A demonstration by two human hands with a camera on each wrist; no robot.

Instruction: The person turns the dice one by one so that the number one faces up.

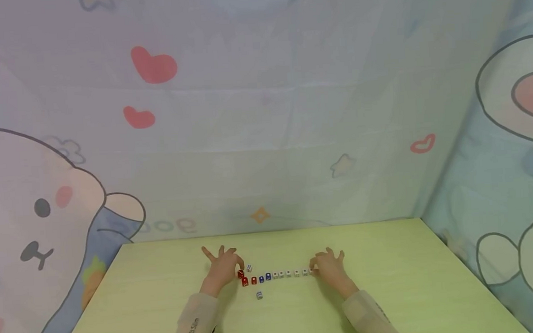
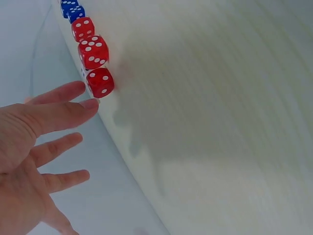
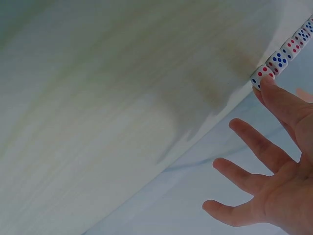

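A row of small dice (image 1: 276, 275) lies across the light green table (image 1: 399, 285): red dice (image 1: 244, 281) at its left end, blue dice (image 1: 265, 277) beside them, then several white ones. My left hand (image 1: 223, 267) is spread with straight fingers, and one fingertip (image 2: 90, 104) touches the end red die (image 2: 100, 82). More red dice (image 2: 93, 52) and blue dice (image 2: 73, 10) run on behind it. My right hand (image 1: 328, 267) is also spread, its fingertip (image 3: 267, 83) on the end white die (image 3: 262, 75) at the row's right end.
Two loose white dice lie off the row, one (image 1: 249, 267) just behind it near my left hand and one (image 1: 259, 295) in front. A cartoon-printed cloth backdrop (image 1: 265, 136) hangs behind and beside the table.
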